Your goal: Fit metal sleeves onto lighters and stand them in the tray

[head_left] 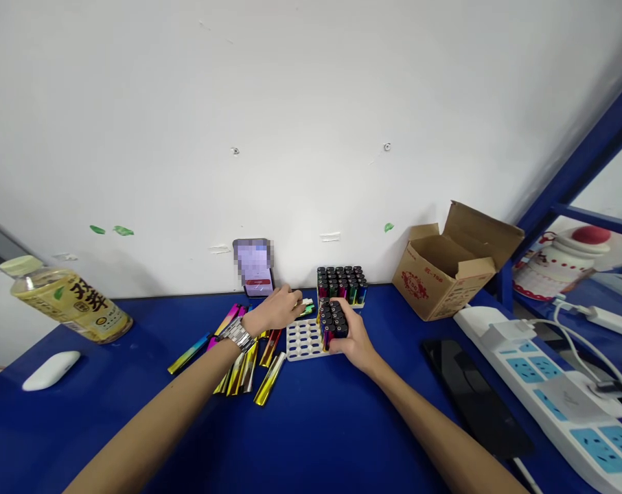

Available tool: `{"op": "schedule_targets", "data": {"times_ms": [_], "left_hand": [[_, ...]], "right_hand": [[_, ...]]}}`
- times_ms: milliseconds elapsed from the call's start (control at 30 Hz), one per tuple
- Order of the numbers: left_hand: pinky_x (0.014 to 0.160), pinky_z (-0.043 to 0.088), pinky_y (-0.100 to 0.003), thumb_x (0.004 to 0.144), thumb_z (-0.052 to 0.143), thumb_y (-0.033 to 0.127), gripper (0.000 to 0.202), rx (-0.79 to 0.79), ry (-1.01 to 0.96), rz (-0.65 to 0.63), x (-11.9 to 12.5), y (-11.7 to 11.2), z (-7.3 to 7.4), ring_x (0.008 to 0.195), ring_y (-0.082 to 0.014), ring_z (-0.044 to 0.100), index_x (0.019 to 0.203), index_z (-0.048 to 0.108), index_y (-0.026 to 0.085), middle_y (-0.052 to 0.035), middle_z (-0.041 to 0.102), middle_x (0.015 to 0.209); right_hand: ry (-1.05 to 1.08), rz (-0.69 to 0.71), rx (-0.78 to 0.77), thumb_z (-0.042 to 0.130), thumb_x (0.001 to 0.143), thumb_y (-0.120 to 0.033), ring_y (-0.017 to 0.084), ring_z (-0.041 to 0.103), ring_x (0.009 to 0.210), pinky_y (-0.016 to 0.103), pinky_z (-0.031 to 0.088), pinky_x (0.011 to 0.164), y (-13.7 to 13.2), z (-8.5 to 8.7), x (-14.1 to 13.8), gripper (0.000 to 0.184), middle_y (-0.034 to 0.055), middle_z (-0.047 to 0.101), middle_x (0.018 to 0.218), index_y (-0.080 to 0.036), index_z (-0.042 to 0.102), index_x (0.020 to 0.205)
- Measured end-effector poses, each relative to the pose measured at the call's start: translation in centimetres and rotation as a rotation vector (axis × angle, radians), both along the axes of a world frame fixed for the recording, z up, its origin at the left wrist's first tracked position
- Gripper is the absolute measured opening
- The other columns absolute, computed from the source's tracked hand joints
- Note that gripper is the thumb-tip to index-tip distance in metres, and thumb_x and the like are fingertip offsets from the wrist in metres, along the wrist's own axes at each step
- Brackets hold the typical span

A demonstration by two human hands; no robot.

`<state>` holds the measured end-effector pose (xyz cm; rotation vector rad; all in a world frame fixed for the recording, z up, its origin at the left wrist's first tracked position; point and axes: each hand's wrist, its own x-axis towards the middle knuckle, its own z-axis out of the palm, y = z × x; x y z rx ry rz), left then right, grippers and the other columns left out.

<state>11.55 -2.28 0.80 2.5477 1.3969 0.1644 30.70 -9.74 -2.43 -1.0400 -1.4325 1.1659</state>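
A white tray (301, 339) with rows of holes lies on the blue table, its right part filled with upright black-capped lighters (333, 320). My right hand (353, 337) wraps round the tray's right side and those lighters. My left hand (277, 309), with a metal watch on the wrist, is pinched on a small pale thing at the tray's far edge that I cannot name. Several shiny coloured lighter sleeves (244, 360) lie under and beside my left wrist. A second full tray of lighters (342, 284) stands behind, by the wall.
A phone (254, 267) leans on the wall. An open cardboard box (447, 264) sits at the right, a power strip (553, 394) and a dark phone (470, 398) nearer me. A tea bottle (68, 298) and a white mouse (51, 369) lie at the left.
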Motion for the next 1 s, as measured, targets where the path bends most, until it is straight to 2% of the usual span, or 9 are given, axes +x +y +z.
{"op": "schedule_targets", "data": {"times_ms": [133,233,400,533,600,733,833,900,1000], "left_hand": [[0.083,0.043,-0.042,0.09,0.038,0.038,0.036,0.033,-0.047,-0.013,0.0,-0.8,0.0,0.089,-0.0293,0.056,0.105,0.061,0.015,-0.0141,0.059,0.095],[0.088,0.043,-0.04,0.095,0.03,0.037,0.038,0.037,-0.137,-0.048,0.5,-1.6,0.8,0.099,-0.0269,0.055,0.114,0.056,0.017,-0.0131,0.058,0.107],[0.088,0.045,-0.031,0.096,0.032,0.045,0.038,-0.246,-0.475,-0.171,1.8,-3.2,1.8,0.106,-0.0207,0.055,0.12,0.051,0.023,-0.008,0.057,0.119],[0.073,0.046,-0.029,0.093,0.04,0.047,0.033,-0.316,-0.601,-0.162,2.5,-3.3,1.5,0.086,-0.0182,0.056,0.1,0.055,0.019,-0.0046,0.06,0.095],[0.073,0.045,-0.028,0.092,0.04,0.047,0.031,-0.305,-0.702,-0.149,2.8,-3.1,1.4,0.082,-0.017,0.056,0.095,0.053,0.019,-0.0026,0.058,0.087],[0.07,0.045,-0.028,0.096,0.03,0.045,0.028,-0.185,-1.033,0.044,3.2,-3.1,1.7,0.071,-0.0137,0.055,0.097,0.044,0.021,0.001,0.055,0.078],[0.054,0.035,-0.024,0.093,0.037,0.047,0.027,-0.106,-0.894,0.131,2.9,-4.3,2.0,0.054,-0.0111,0.044,0.092,0.045,0.021,0.0059,0.045,0.063],[0.048,0.028,-0.024,0.087,0.049,0.048,0.027,-0.129,-0.682,0.1,2.5,-5.7,1.9,0.048,-0.0102,0.037,0.084,0.047,0.021,0.0082,0.039,0.056],[0.049,0.029,-0.024,0.082,0.057,0.044,0.025,-0.105,-0.504,0.023,2.2,-7.5,1.3,0.051,-0.011,0.041,0.08,0.049,0.021,0.0062,0.046,0.059]], "right_hand": [[-0.006,0.007,0.007,0.055,0.046,-0.013,0.013,0.043,0.063,0.023,0.034,0.053,-0.1,0.1,0.1,0.055,-0.0057,0.05,0.073,-0.02,0.05,0.101],[-0.036,0.012,0.025,0.054,0.046,-0.014,0.013,0.041,0.062,0.023,0.032,0.053,-0.2,0.2,0.2,0.053,-0.0058,0.049,0.071,-0.02,0.051,0.099],[-0.076,-0.041,0.102,0.051,0.046,-0.016,0.014,0.04,0.065,0.024,0.032,0.055,-0.3,0.2,0.2,0.056,-0.005,0.047,0.075,-0.02,0.047,0.102],[-0.074,-0.049,0.111,0.05,0.046,-0.016,0.014,0.041,0.065,0.024,0.033,0.056,-0.3,0.1,0.1,0.06,-0.0055,0.047,0.076,-0.022,0.04,0.105],[-0.077,-0.039,0.117,0.049,0.046,-0.015,0.015,0.042,0.067,0.025,0.034,0.058,-0.4,0.1,0.0,0.06,-0.0045,0.048,0.079,-0.022,0.039,0.105],[-0.065,-0.021,0.121,0.048,0.047,-0.015,0.016,0.044,0.069,0.025,0.035,0.059,-0.5,0.3,-0.1,0.058,-0.0035,0.05,0.082,-0.022,0.039,0.104],[-0.063,-0.019,0.115,0.048,0.046,-0.015,0.015,0.043,0.067,0.025,0.034,0.057,-0.6,0.4,0.0,0.057,-0.0035,0.049,0.082,-0.022,0.04,0.102],[-0.056,-0.005,0.097,0.048,0.046,-0.014,0.014,0.042,0.064,0.024,0.034,0.055,-0.5,0.3,0.1,0.057,-0.0041,0.048,0.08,-0.022,0.041,0.101],[-0.022,0.029,0.085,0.048,0.045,-0.015,0.014,0.043,0.064,0.023,0.034,0.054,-0.4,0.1,0.2,0.058,-0.004,0.049,0.081,-0.023,0.041,0.103]]}}
